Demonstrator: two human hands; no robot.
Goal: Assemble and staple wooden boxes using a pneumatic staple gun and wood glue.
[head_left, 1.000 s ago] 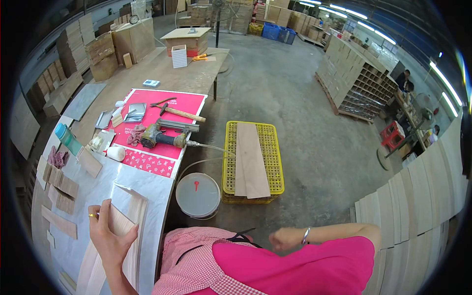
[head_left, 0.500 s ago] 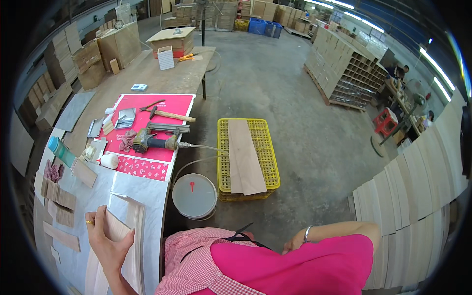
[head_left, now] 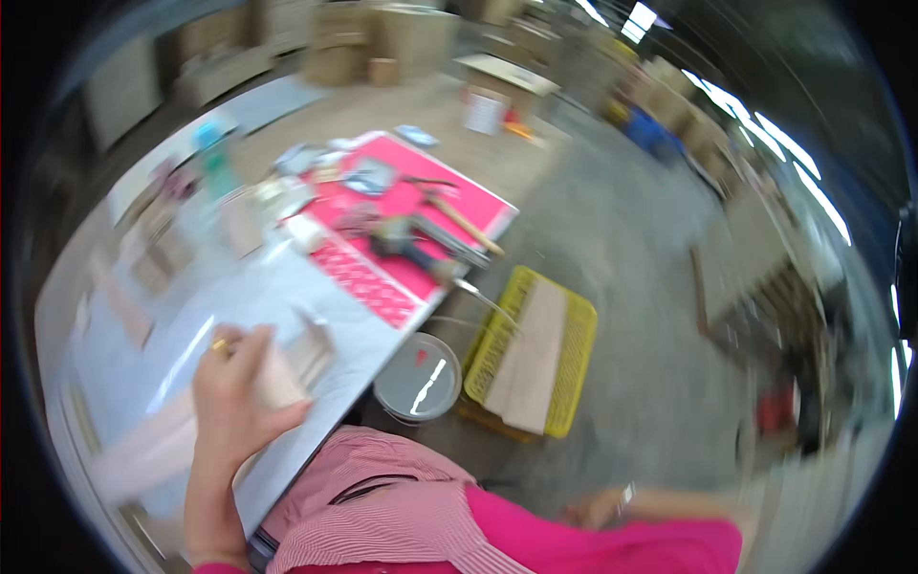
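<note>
My left hand [head_left: 234, 397] is over the near part of the worktable, with a ring on one finger. Its fingers and thumb close around a small pale wooden board [head_left: 279, 381]. Below the hand lies a long pale wooden strip [head_left: 143, 454], and beyond the fingertips are the ends of more boards [head_left: 311, 352]; motion blur softens their edges. My right hand [head_left: 595, 507], with a bracelet at the wrist, hangs out to my right, away from the table. Its fingers are too smeared to read, and nothing shows in it.
A pink sheet [head_left: 478, 196] on the table carries a nail gun [head_left: 411, 247] with an air hose, and a hammer [head_left: 464, 225]. A lidded bucket [head_left: 406, 383] and a yellow crate [head_left: 574, 368] bearing long boards [head_left: 531, 354] stand on the floor beside the table. Stacked boards [head_left: 803, 517] rise at right.
My view has swung left, so the table and crate appear shifted right and tilted. My left hand still grips the small board; my right arm stays out at my side.
</note>
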